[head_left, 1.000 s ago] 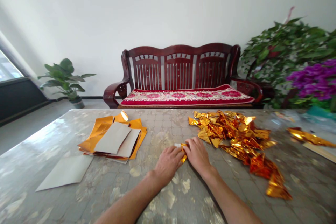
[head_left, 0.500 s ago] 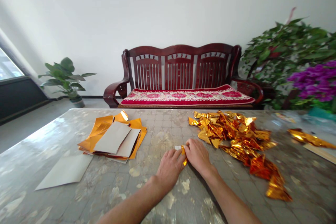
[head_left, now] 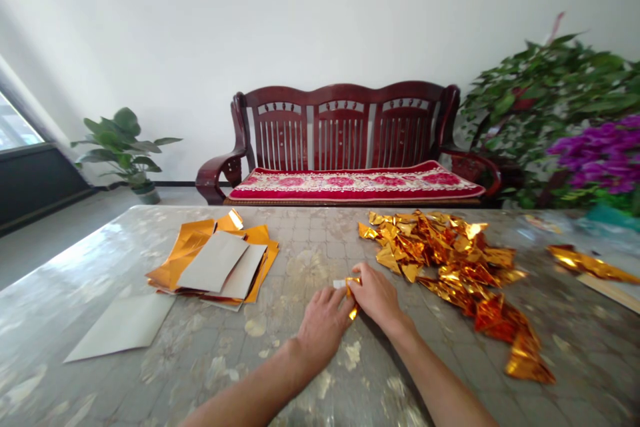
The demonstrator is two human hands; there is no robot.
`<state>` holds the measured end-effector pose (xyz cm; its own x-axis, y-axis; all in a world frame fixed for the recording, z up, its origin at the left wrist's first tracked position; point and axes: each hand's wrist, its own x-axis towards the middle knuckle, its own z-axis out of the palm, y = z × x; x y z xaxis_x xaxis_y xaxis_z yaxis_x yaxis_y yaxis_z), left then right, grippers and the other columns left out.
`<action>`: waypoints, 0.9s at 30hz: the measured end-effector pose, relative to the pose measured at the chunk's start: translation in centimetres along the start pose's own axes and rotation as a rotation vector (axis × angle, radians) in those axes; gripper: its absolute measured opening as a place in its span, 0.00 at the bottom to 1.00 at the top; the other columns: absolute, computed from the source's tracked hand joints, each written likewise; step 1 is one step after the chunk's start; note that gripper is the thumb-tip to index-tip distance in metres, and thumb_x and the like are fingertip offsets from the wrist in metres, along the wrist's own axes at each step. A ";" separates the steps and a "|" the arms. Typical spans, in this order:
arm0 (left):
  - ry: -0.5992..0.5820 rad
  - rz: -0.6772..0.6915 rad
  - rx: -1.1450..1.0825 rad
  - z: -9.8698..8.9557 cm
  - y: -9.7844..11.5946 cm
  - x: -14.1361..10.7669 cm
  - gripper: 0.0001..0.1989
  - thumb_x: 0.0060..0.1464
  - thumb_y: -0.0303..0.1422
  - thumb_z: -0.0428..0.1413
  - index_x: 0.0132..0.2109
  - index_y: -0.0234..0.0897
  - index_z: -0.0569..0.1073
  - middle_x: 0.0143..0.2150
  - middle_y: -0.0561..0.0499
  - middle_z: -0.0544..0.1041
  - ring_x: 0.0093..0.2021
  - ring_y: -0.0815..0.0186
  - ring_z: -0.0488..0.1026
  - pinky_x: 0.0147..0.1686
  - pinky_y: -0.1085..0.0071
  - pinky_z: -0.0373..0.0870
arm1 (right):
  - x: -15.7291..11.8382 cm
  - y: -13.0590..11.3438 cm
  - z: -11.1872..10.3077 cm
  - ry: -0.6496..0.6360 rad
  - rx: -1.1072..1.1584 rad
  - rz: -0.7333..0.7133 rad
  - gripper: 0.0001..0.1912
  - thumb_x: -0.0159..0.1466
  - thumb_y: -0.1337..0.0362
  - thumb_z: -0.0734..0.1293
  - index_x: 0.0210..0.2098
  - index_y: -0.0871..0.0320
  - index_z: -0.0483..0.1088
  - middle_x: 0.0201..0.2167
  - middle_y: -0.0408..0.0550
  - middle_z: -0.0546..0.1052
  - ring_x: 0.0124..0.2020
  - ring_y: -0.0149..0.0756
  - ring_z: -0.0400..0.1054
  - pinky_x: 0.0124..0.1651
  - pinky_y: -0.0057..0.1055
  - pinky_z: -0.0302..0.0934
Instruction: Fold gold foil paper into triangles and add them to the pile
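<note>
Near the middle of the patterned table (head_left: 280, 353), a small piece of gold foil paper (head_left: 353, 313) with a pale end lies between my hands. My left hand (head_left: 325, 320) presses on its left side with the fingers together. From the right, my right hand (head_left: 375, 293) pinches its upper part. Much of the piece is hidden under the fingers. A heap of folded gold foil pieces (head_left: 435, 247) lies to the right of my hands. On the left is a stack of orange and grey sheets (head_left: 215, 263), with a single pale sheet (head_left: 123, 327) in front of it.
A dark red wooden bench (head_left: 340, 127) with a red patterned cushion (head_left: 355, 185) stands beyond the table. Another gold foil piece (head_left: 590, 263) and clear plastic (head_left: 543, 227) lie at the far right, by purple flowers (head_left: 600, 153). A potted plant (head_left: 127, 147) stands at the left.
The fingers of my right hand have lifted slightly at the upper end of the foil piece, and more gold shows there. My left hand has hardly moved.
</note>
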<state>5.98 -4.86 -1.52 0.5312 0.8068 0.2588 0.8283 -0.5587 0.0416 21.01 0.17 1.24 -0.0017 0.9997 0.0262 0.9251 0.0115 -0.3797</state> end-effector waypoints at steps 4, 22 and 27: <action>0.020 -0.025 0.029 -0.1 0.0 -0.2 0.18 0.64 0.37 0.54 0.59 0.47 0.65 0.59 0.50 0.70 0.52 0.56 0.68 0.48 0.58 0.70 | 0.3 0.3 0.2 -0.009 0.027 0.010 0.11 0.63 0.57 0.65 0.43 0.53 0.73 0.42 0.47 0.80 0.45 0.40 0.72 0.38 0.31 0.54; -0.036 -0.052 -0.077 -1.3 -0.9 0.1 0.19 0.57 0.39 0.61 0.53 0.42 0.68 0.62 0.51 0.69 0.54 0.55 0.68 0.51 0.57 0.68 | -1.1 0.3 1.4 0.196 -0.026 -0.234 0.08 0.64 0.68 0.64 0.33 0.52 0.74 0.35 0.43 0.76 0.41 0.36 0.66 0.40 0.29 0.52; -0.037 -0.066 -0.091 -1.6 -0.9 0.3 0.19 0.55 0.40 0.63 0.50 0.40 0.69 0.59 0.50 0.71 0.53 0.55 0.69 0.50 0.58 0.69 | -1.5 0.3 1.6 0.246 -0.071 -0.305 0.09 0.65 0.68 0.63 0.33 0.52 0.74 0.34 0.44 0.74 0.41 0.36 0.65 0.41 0.29 0.51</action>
<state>5.08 -4.45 0.08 0.4839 0.8478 0.2170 0.8428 -0.5182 0.1452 20.71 -1.33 -0.39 -0.1971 0.9152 0.3516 0.9203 0.2964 -0.2555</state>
